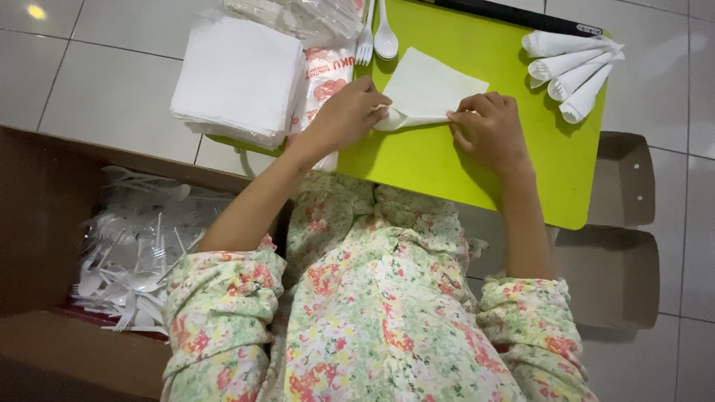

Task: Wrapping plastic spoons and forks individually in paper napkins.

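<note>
Both arms extended forward from floral sleeves, forearms bare, converging slightly. Left hand point(348, 113): palm down, fingers curled inward, fingertips pinched together at the thumb side. Right hand point(488, 128): palm down, knuckles raised, fingers bent and pressing down, wrist roughly straight. Hands near each other, not touching.

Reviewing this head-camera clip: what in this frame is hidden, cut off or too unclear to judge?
- What lies inside the napkin being rolled: covered by the paper and the left hand.
- Right hand fingers: tips curl under, grip unclear.
- Contents of the four rolled napkins: wrapped.
- Fork and spoon handles: cut off by the top edge.
- Cutlery in the cardboard box: blurred tangle, uncountable.
</note>
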